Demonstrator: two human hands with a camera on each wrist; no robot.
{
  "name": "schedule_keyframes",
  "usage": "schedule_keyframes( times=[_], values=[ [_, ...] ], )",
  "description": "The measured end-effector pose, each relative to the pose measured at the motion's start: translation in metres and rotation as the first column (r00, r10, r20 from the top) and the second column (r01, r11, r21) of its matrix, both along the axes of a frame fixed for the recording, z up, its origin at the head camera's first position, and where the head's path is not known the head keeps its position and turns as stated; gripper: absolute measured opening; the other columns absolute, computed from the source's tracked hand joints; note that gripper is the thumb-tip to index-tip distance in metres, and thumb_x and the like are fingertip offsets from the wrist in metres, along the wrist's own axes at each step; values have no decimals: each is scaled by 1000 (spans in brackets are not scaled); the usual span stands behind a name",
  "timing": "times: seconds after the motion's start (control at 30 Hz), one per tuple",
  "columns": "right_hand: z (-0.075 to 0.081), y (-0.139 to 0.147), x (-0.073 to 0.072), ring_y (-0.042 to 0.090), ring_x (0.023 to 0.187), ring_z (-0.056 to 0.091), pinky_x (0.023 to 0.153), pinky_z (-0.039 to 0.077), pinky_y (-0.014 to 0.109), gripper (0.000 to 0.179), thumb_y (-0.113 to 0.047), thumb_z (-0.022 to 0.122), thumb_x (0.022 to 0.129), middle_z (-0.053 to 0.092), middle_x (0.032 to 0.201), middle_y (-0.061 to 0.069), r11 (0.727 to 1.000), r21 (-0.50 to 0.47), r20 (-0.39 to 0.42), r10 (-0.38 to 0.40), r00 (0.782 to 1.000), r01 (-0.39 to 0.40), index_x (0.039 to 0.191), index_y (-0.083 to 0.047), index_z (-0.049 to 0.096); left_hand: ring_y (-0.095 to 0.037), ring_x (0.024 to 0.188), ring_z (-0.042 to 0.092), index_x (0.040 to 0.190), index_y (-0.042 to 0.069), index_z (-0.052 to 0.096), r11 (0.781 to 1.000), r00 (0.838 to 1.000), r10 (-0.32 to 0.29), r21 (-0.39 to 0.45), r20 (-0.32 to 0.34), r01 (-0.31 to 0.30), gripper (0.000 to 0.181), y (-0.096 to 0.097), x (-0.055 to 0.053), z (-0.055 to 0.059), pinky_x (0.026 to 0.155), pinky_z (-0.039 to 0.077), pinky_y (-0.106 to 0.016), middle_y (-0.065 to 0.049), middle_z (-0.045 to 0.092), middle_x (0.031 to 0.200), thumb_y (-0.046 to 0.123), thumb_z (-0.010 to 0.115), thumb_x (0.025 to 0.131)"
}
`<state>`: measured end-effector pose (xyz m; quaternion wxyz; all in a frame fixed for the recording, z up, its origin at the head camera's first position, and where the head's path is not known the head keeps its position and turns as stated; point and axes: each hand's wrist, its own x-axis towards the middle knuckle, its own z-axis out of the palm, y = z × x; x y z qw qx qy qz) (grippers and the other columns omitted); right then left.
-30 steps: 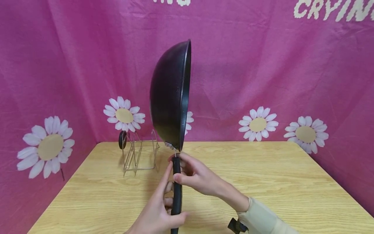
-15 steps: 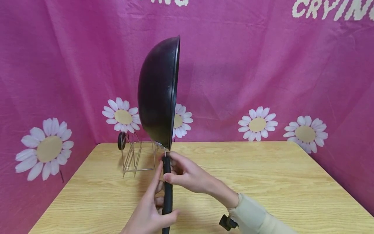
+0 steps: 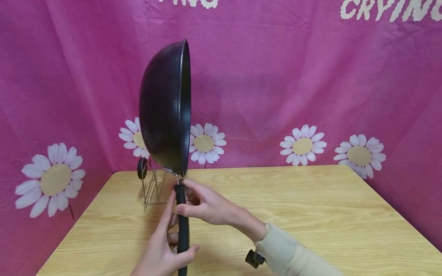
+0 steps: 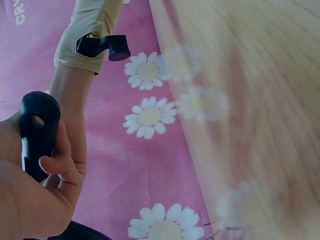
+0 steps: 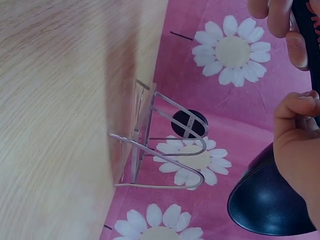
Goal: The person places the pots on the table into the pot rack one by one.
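Observation:
A black wok (image 3: 162, 107) is held upright above the table, its bowl at the top and its open side facing right. My left hand (image 3: 160, 247) grips the lower part of the black handle (image 3: 183, 234), thumb on the near right side. Higher up, just under the bowl, my right hand (image 3: 208, 203) pinches the same handle between thumb and fingers. Behind the wok, a metal wire rack (image 5: 142, 135) stands on the table, partly hidden in the head view. A round black disc (image 3: 142, 168) is on the rack's left end.
The wood-grain table (image 3: 293, 214) reaches back to a pink cloth (image 3: 248, 96) printed with white daisies. Cloth also hangs along both sides. A black wrist camera (image 3: 254, 258) sits by the right sleeve (image 3: 286, 249).
Both hands have moved left together, carrying the upright wok. Its bowl and handle now cover more of the rack in the head view.

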<state>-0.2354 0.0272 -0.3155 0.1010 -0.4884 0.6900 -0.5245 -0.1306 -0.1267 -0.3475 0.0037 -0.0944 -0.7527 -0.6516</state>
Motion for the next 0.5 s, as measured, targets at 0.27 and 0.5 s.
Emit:
schedule_keyframes(
  times=[0.27,0.5],
  values=[
    [-6,-8,-3,-1,72,54,65,42,16,26,-8,58,97,61,82,6,1000,20,28,20,999,-21,122,-8,50,-16,63,68,158,42,1,1000,1000,5,-13,-17,-5,121,-7,-2,-9,59,57,-29,-32,40,148,0,79,77],
    [-8,-12,-6,1,74,57,68,45,17,25,-9,58,97,63,85,9,999,15,32,34,999,-35,120,-6,51,-19,69,71,159,38,2,998,999,39,-44,-23,-40,121,-9,-3,-11,61,58,-29,-34,41,147,0,80,76]
  ],
)
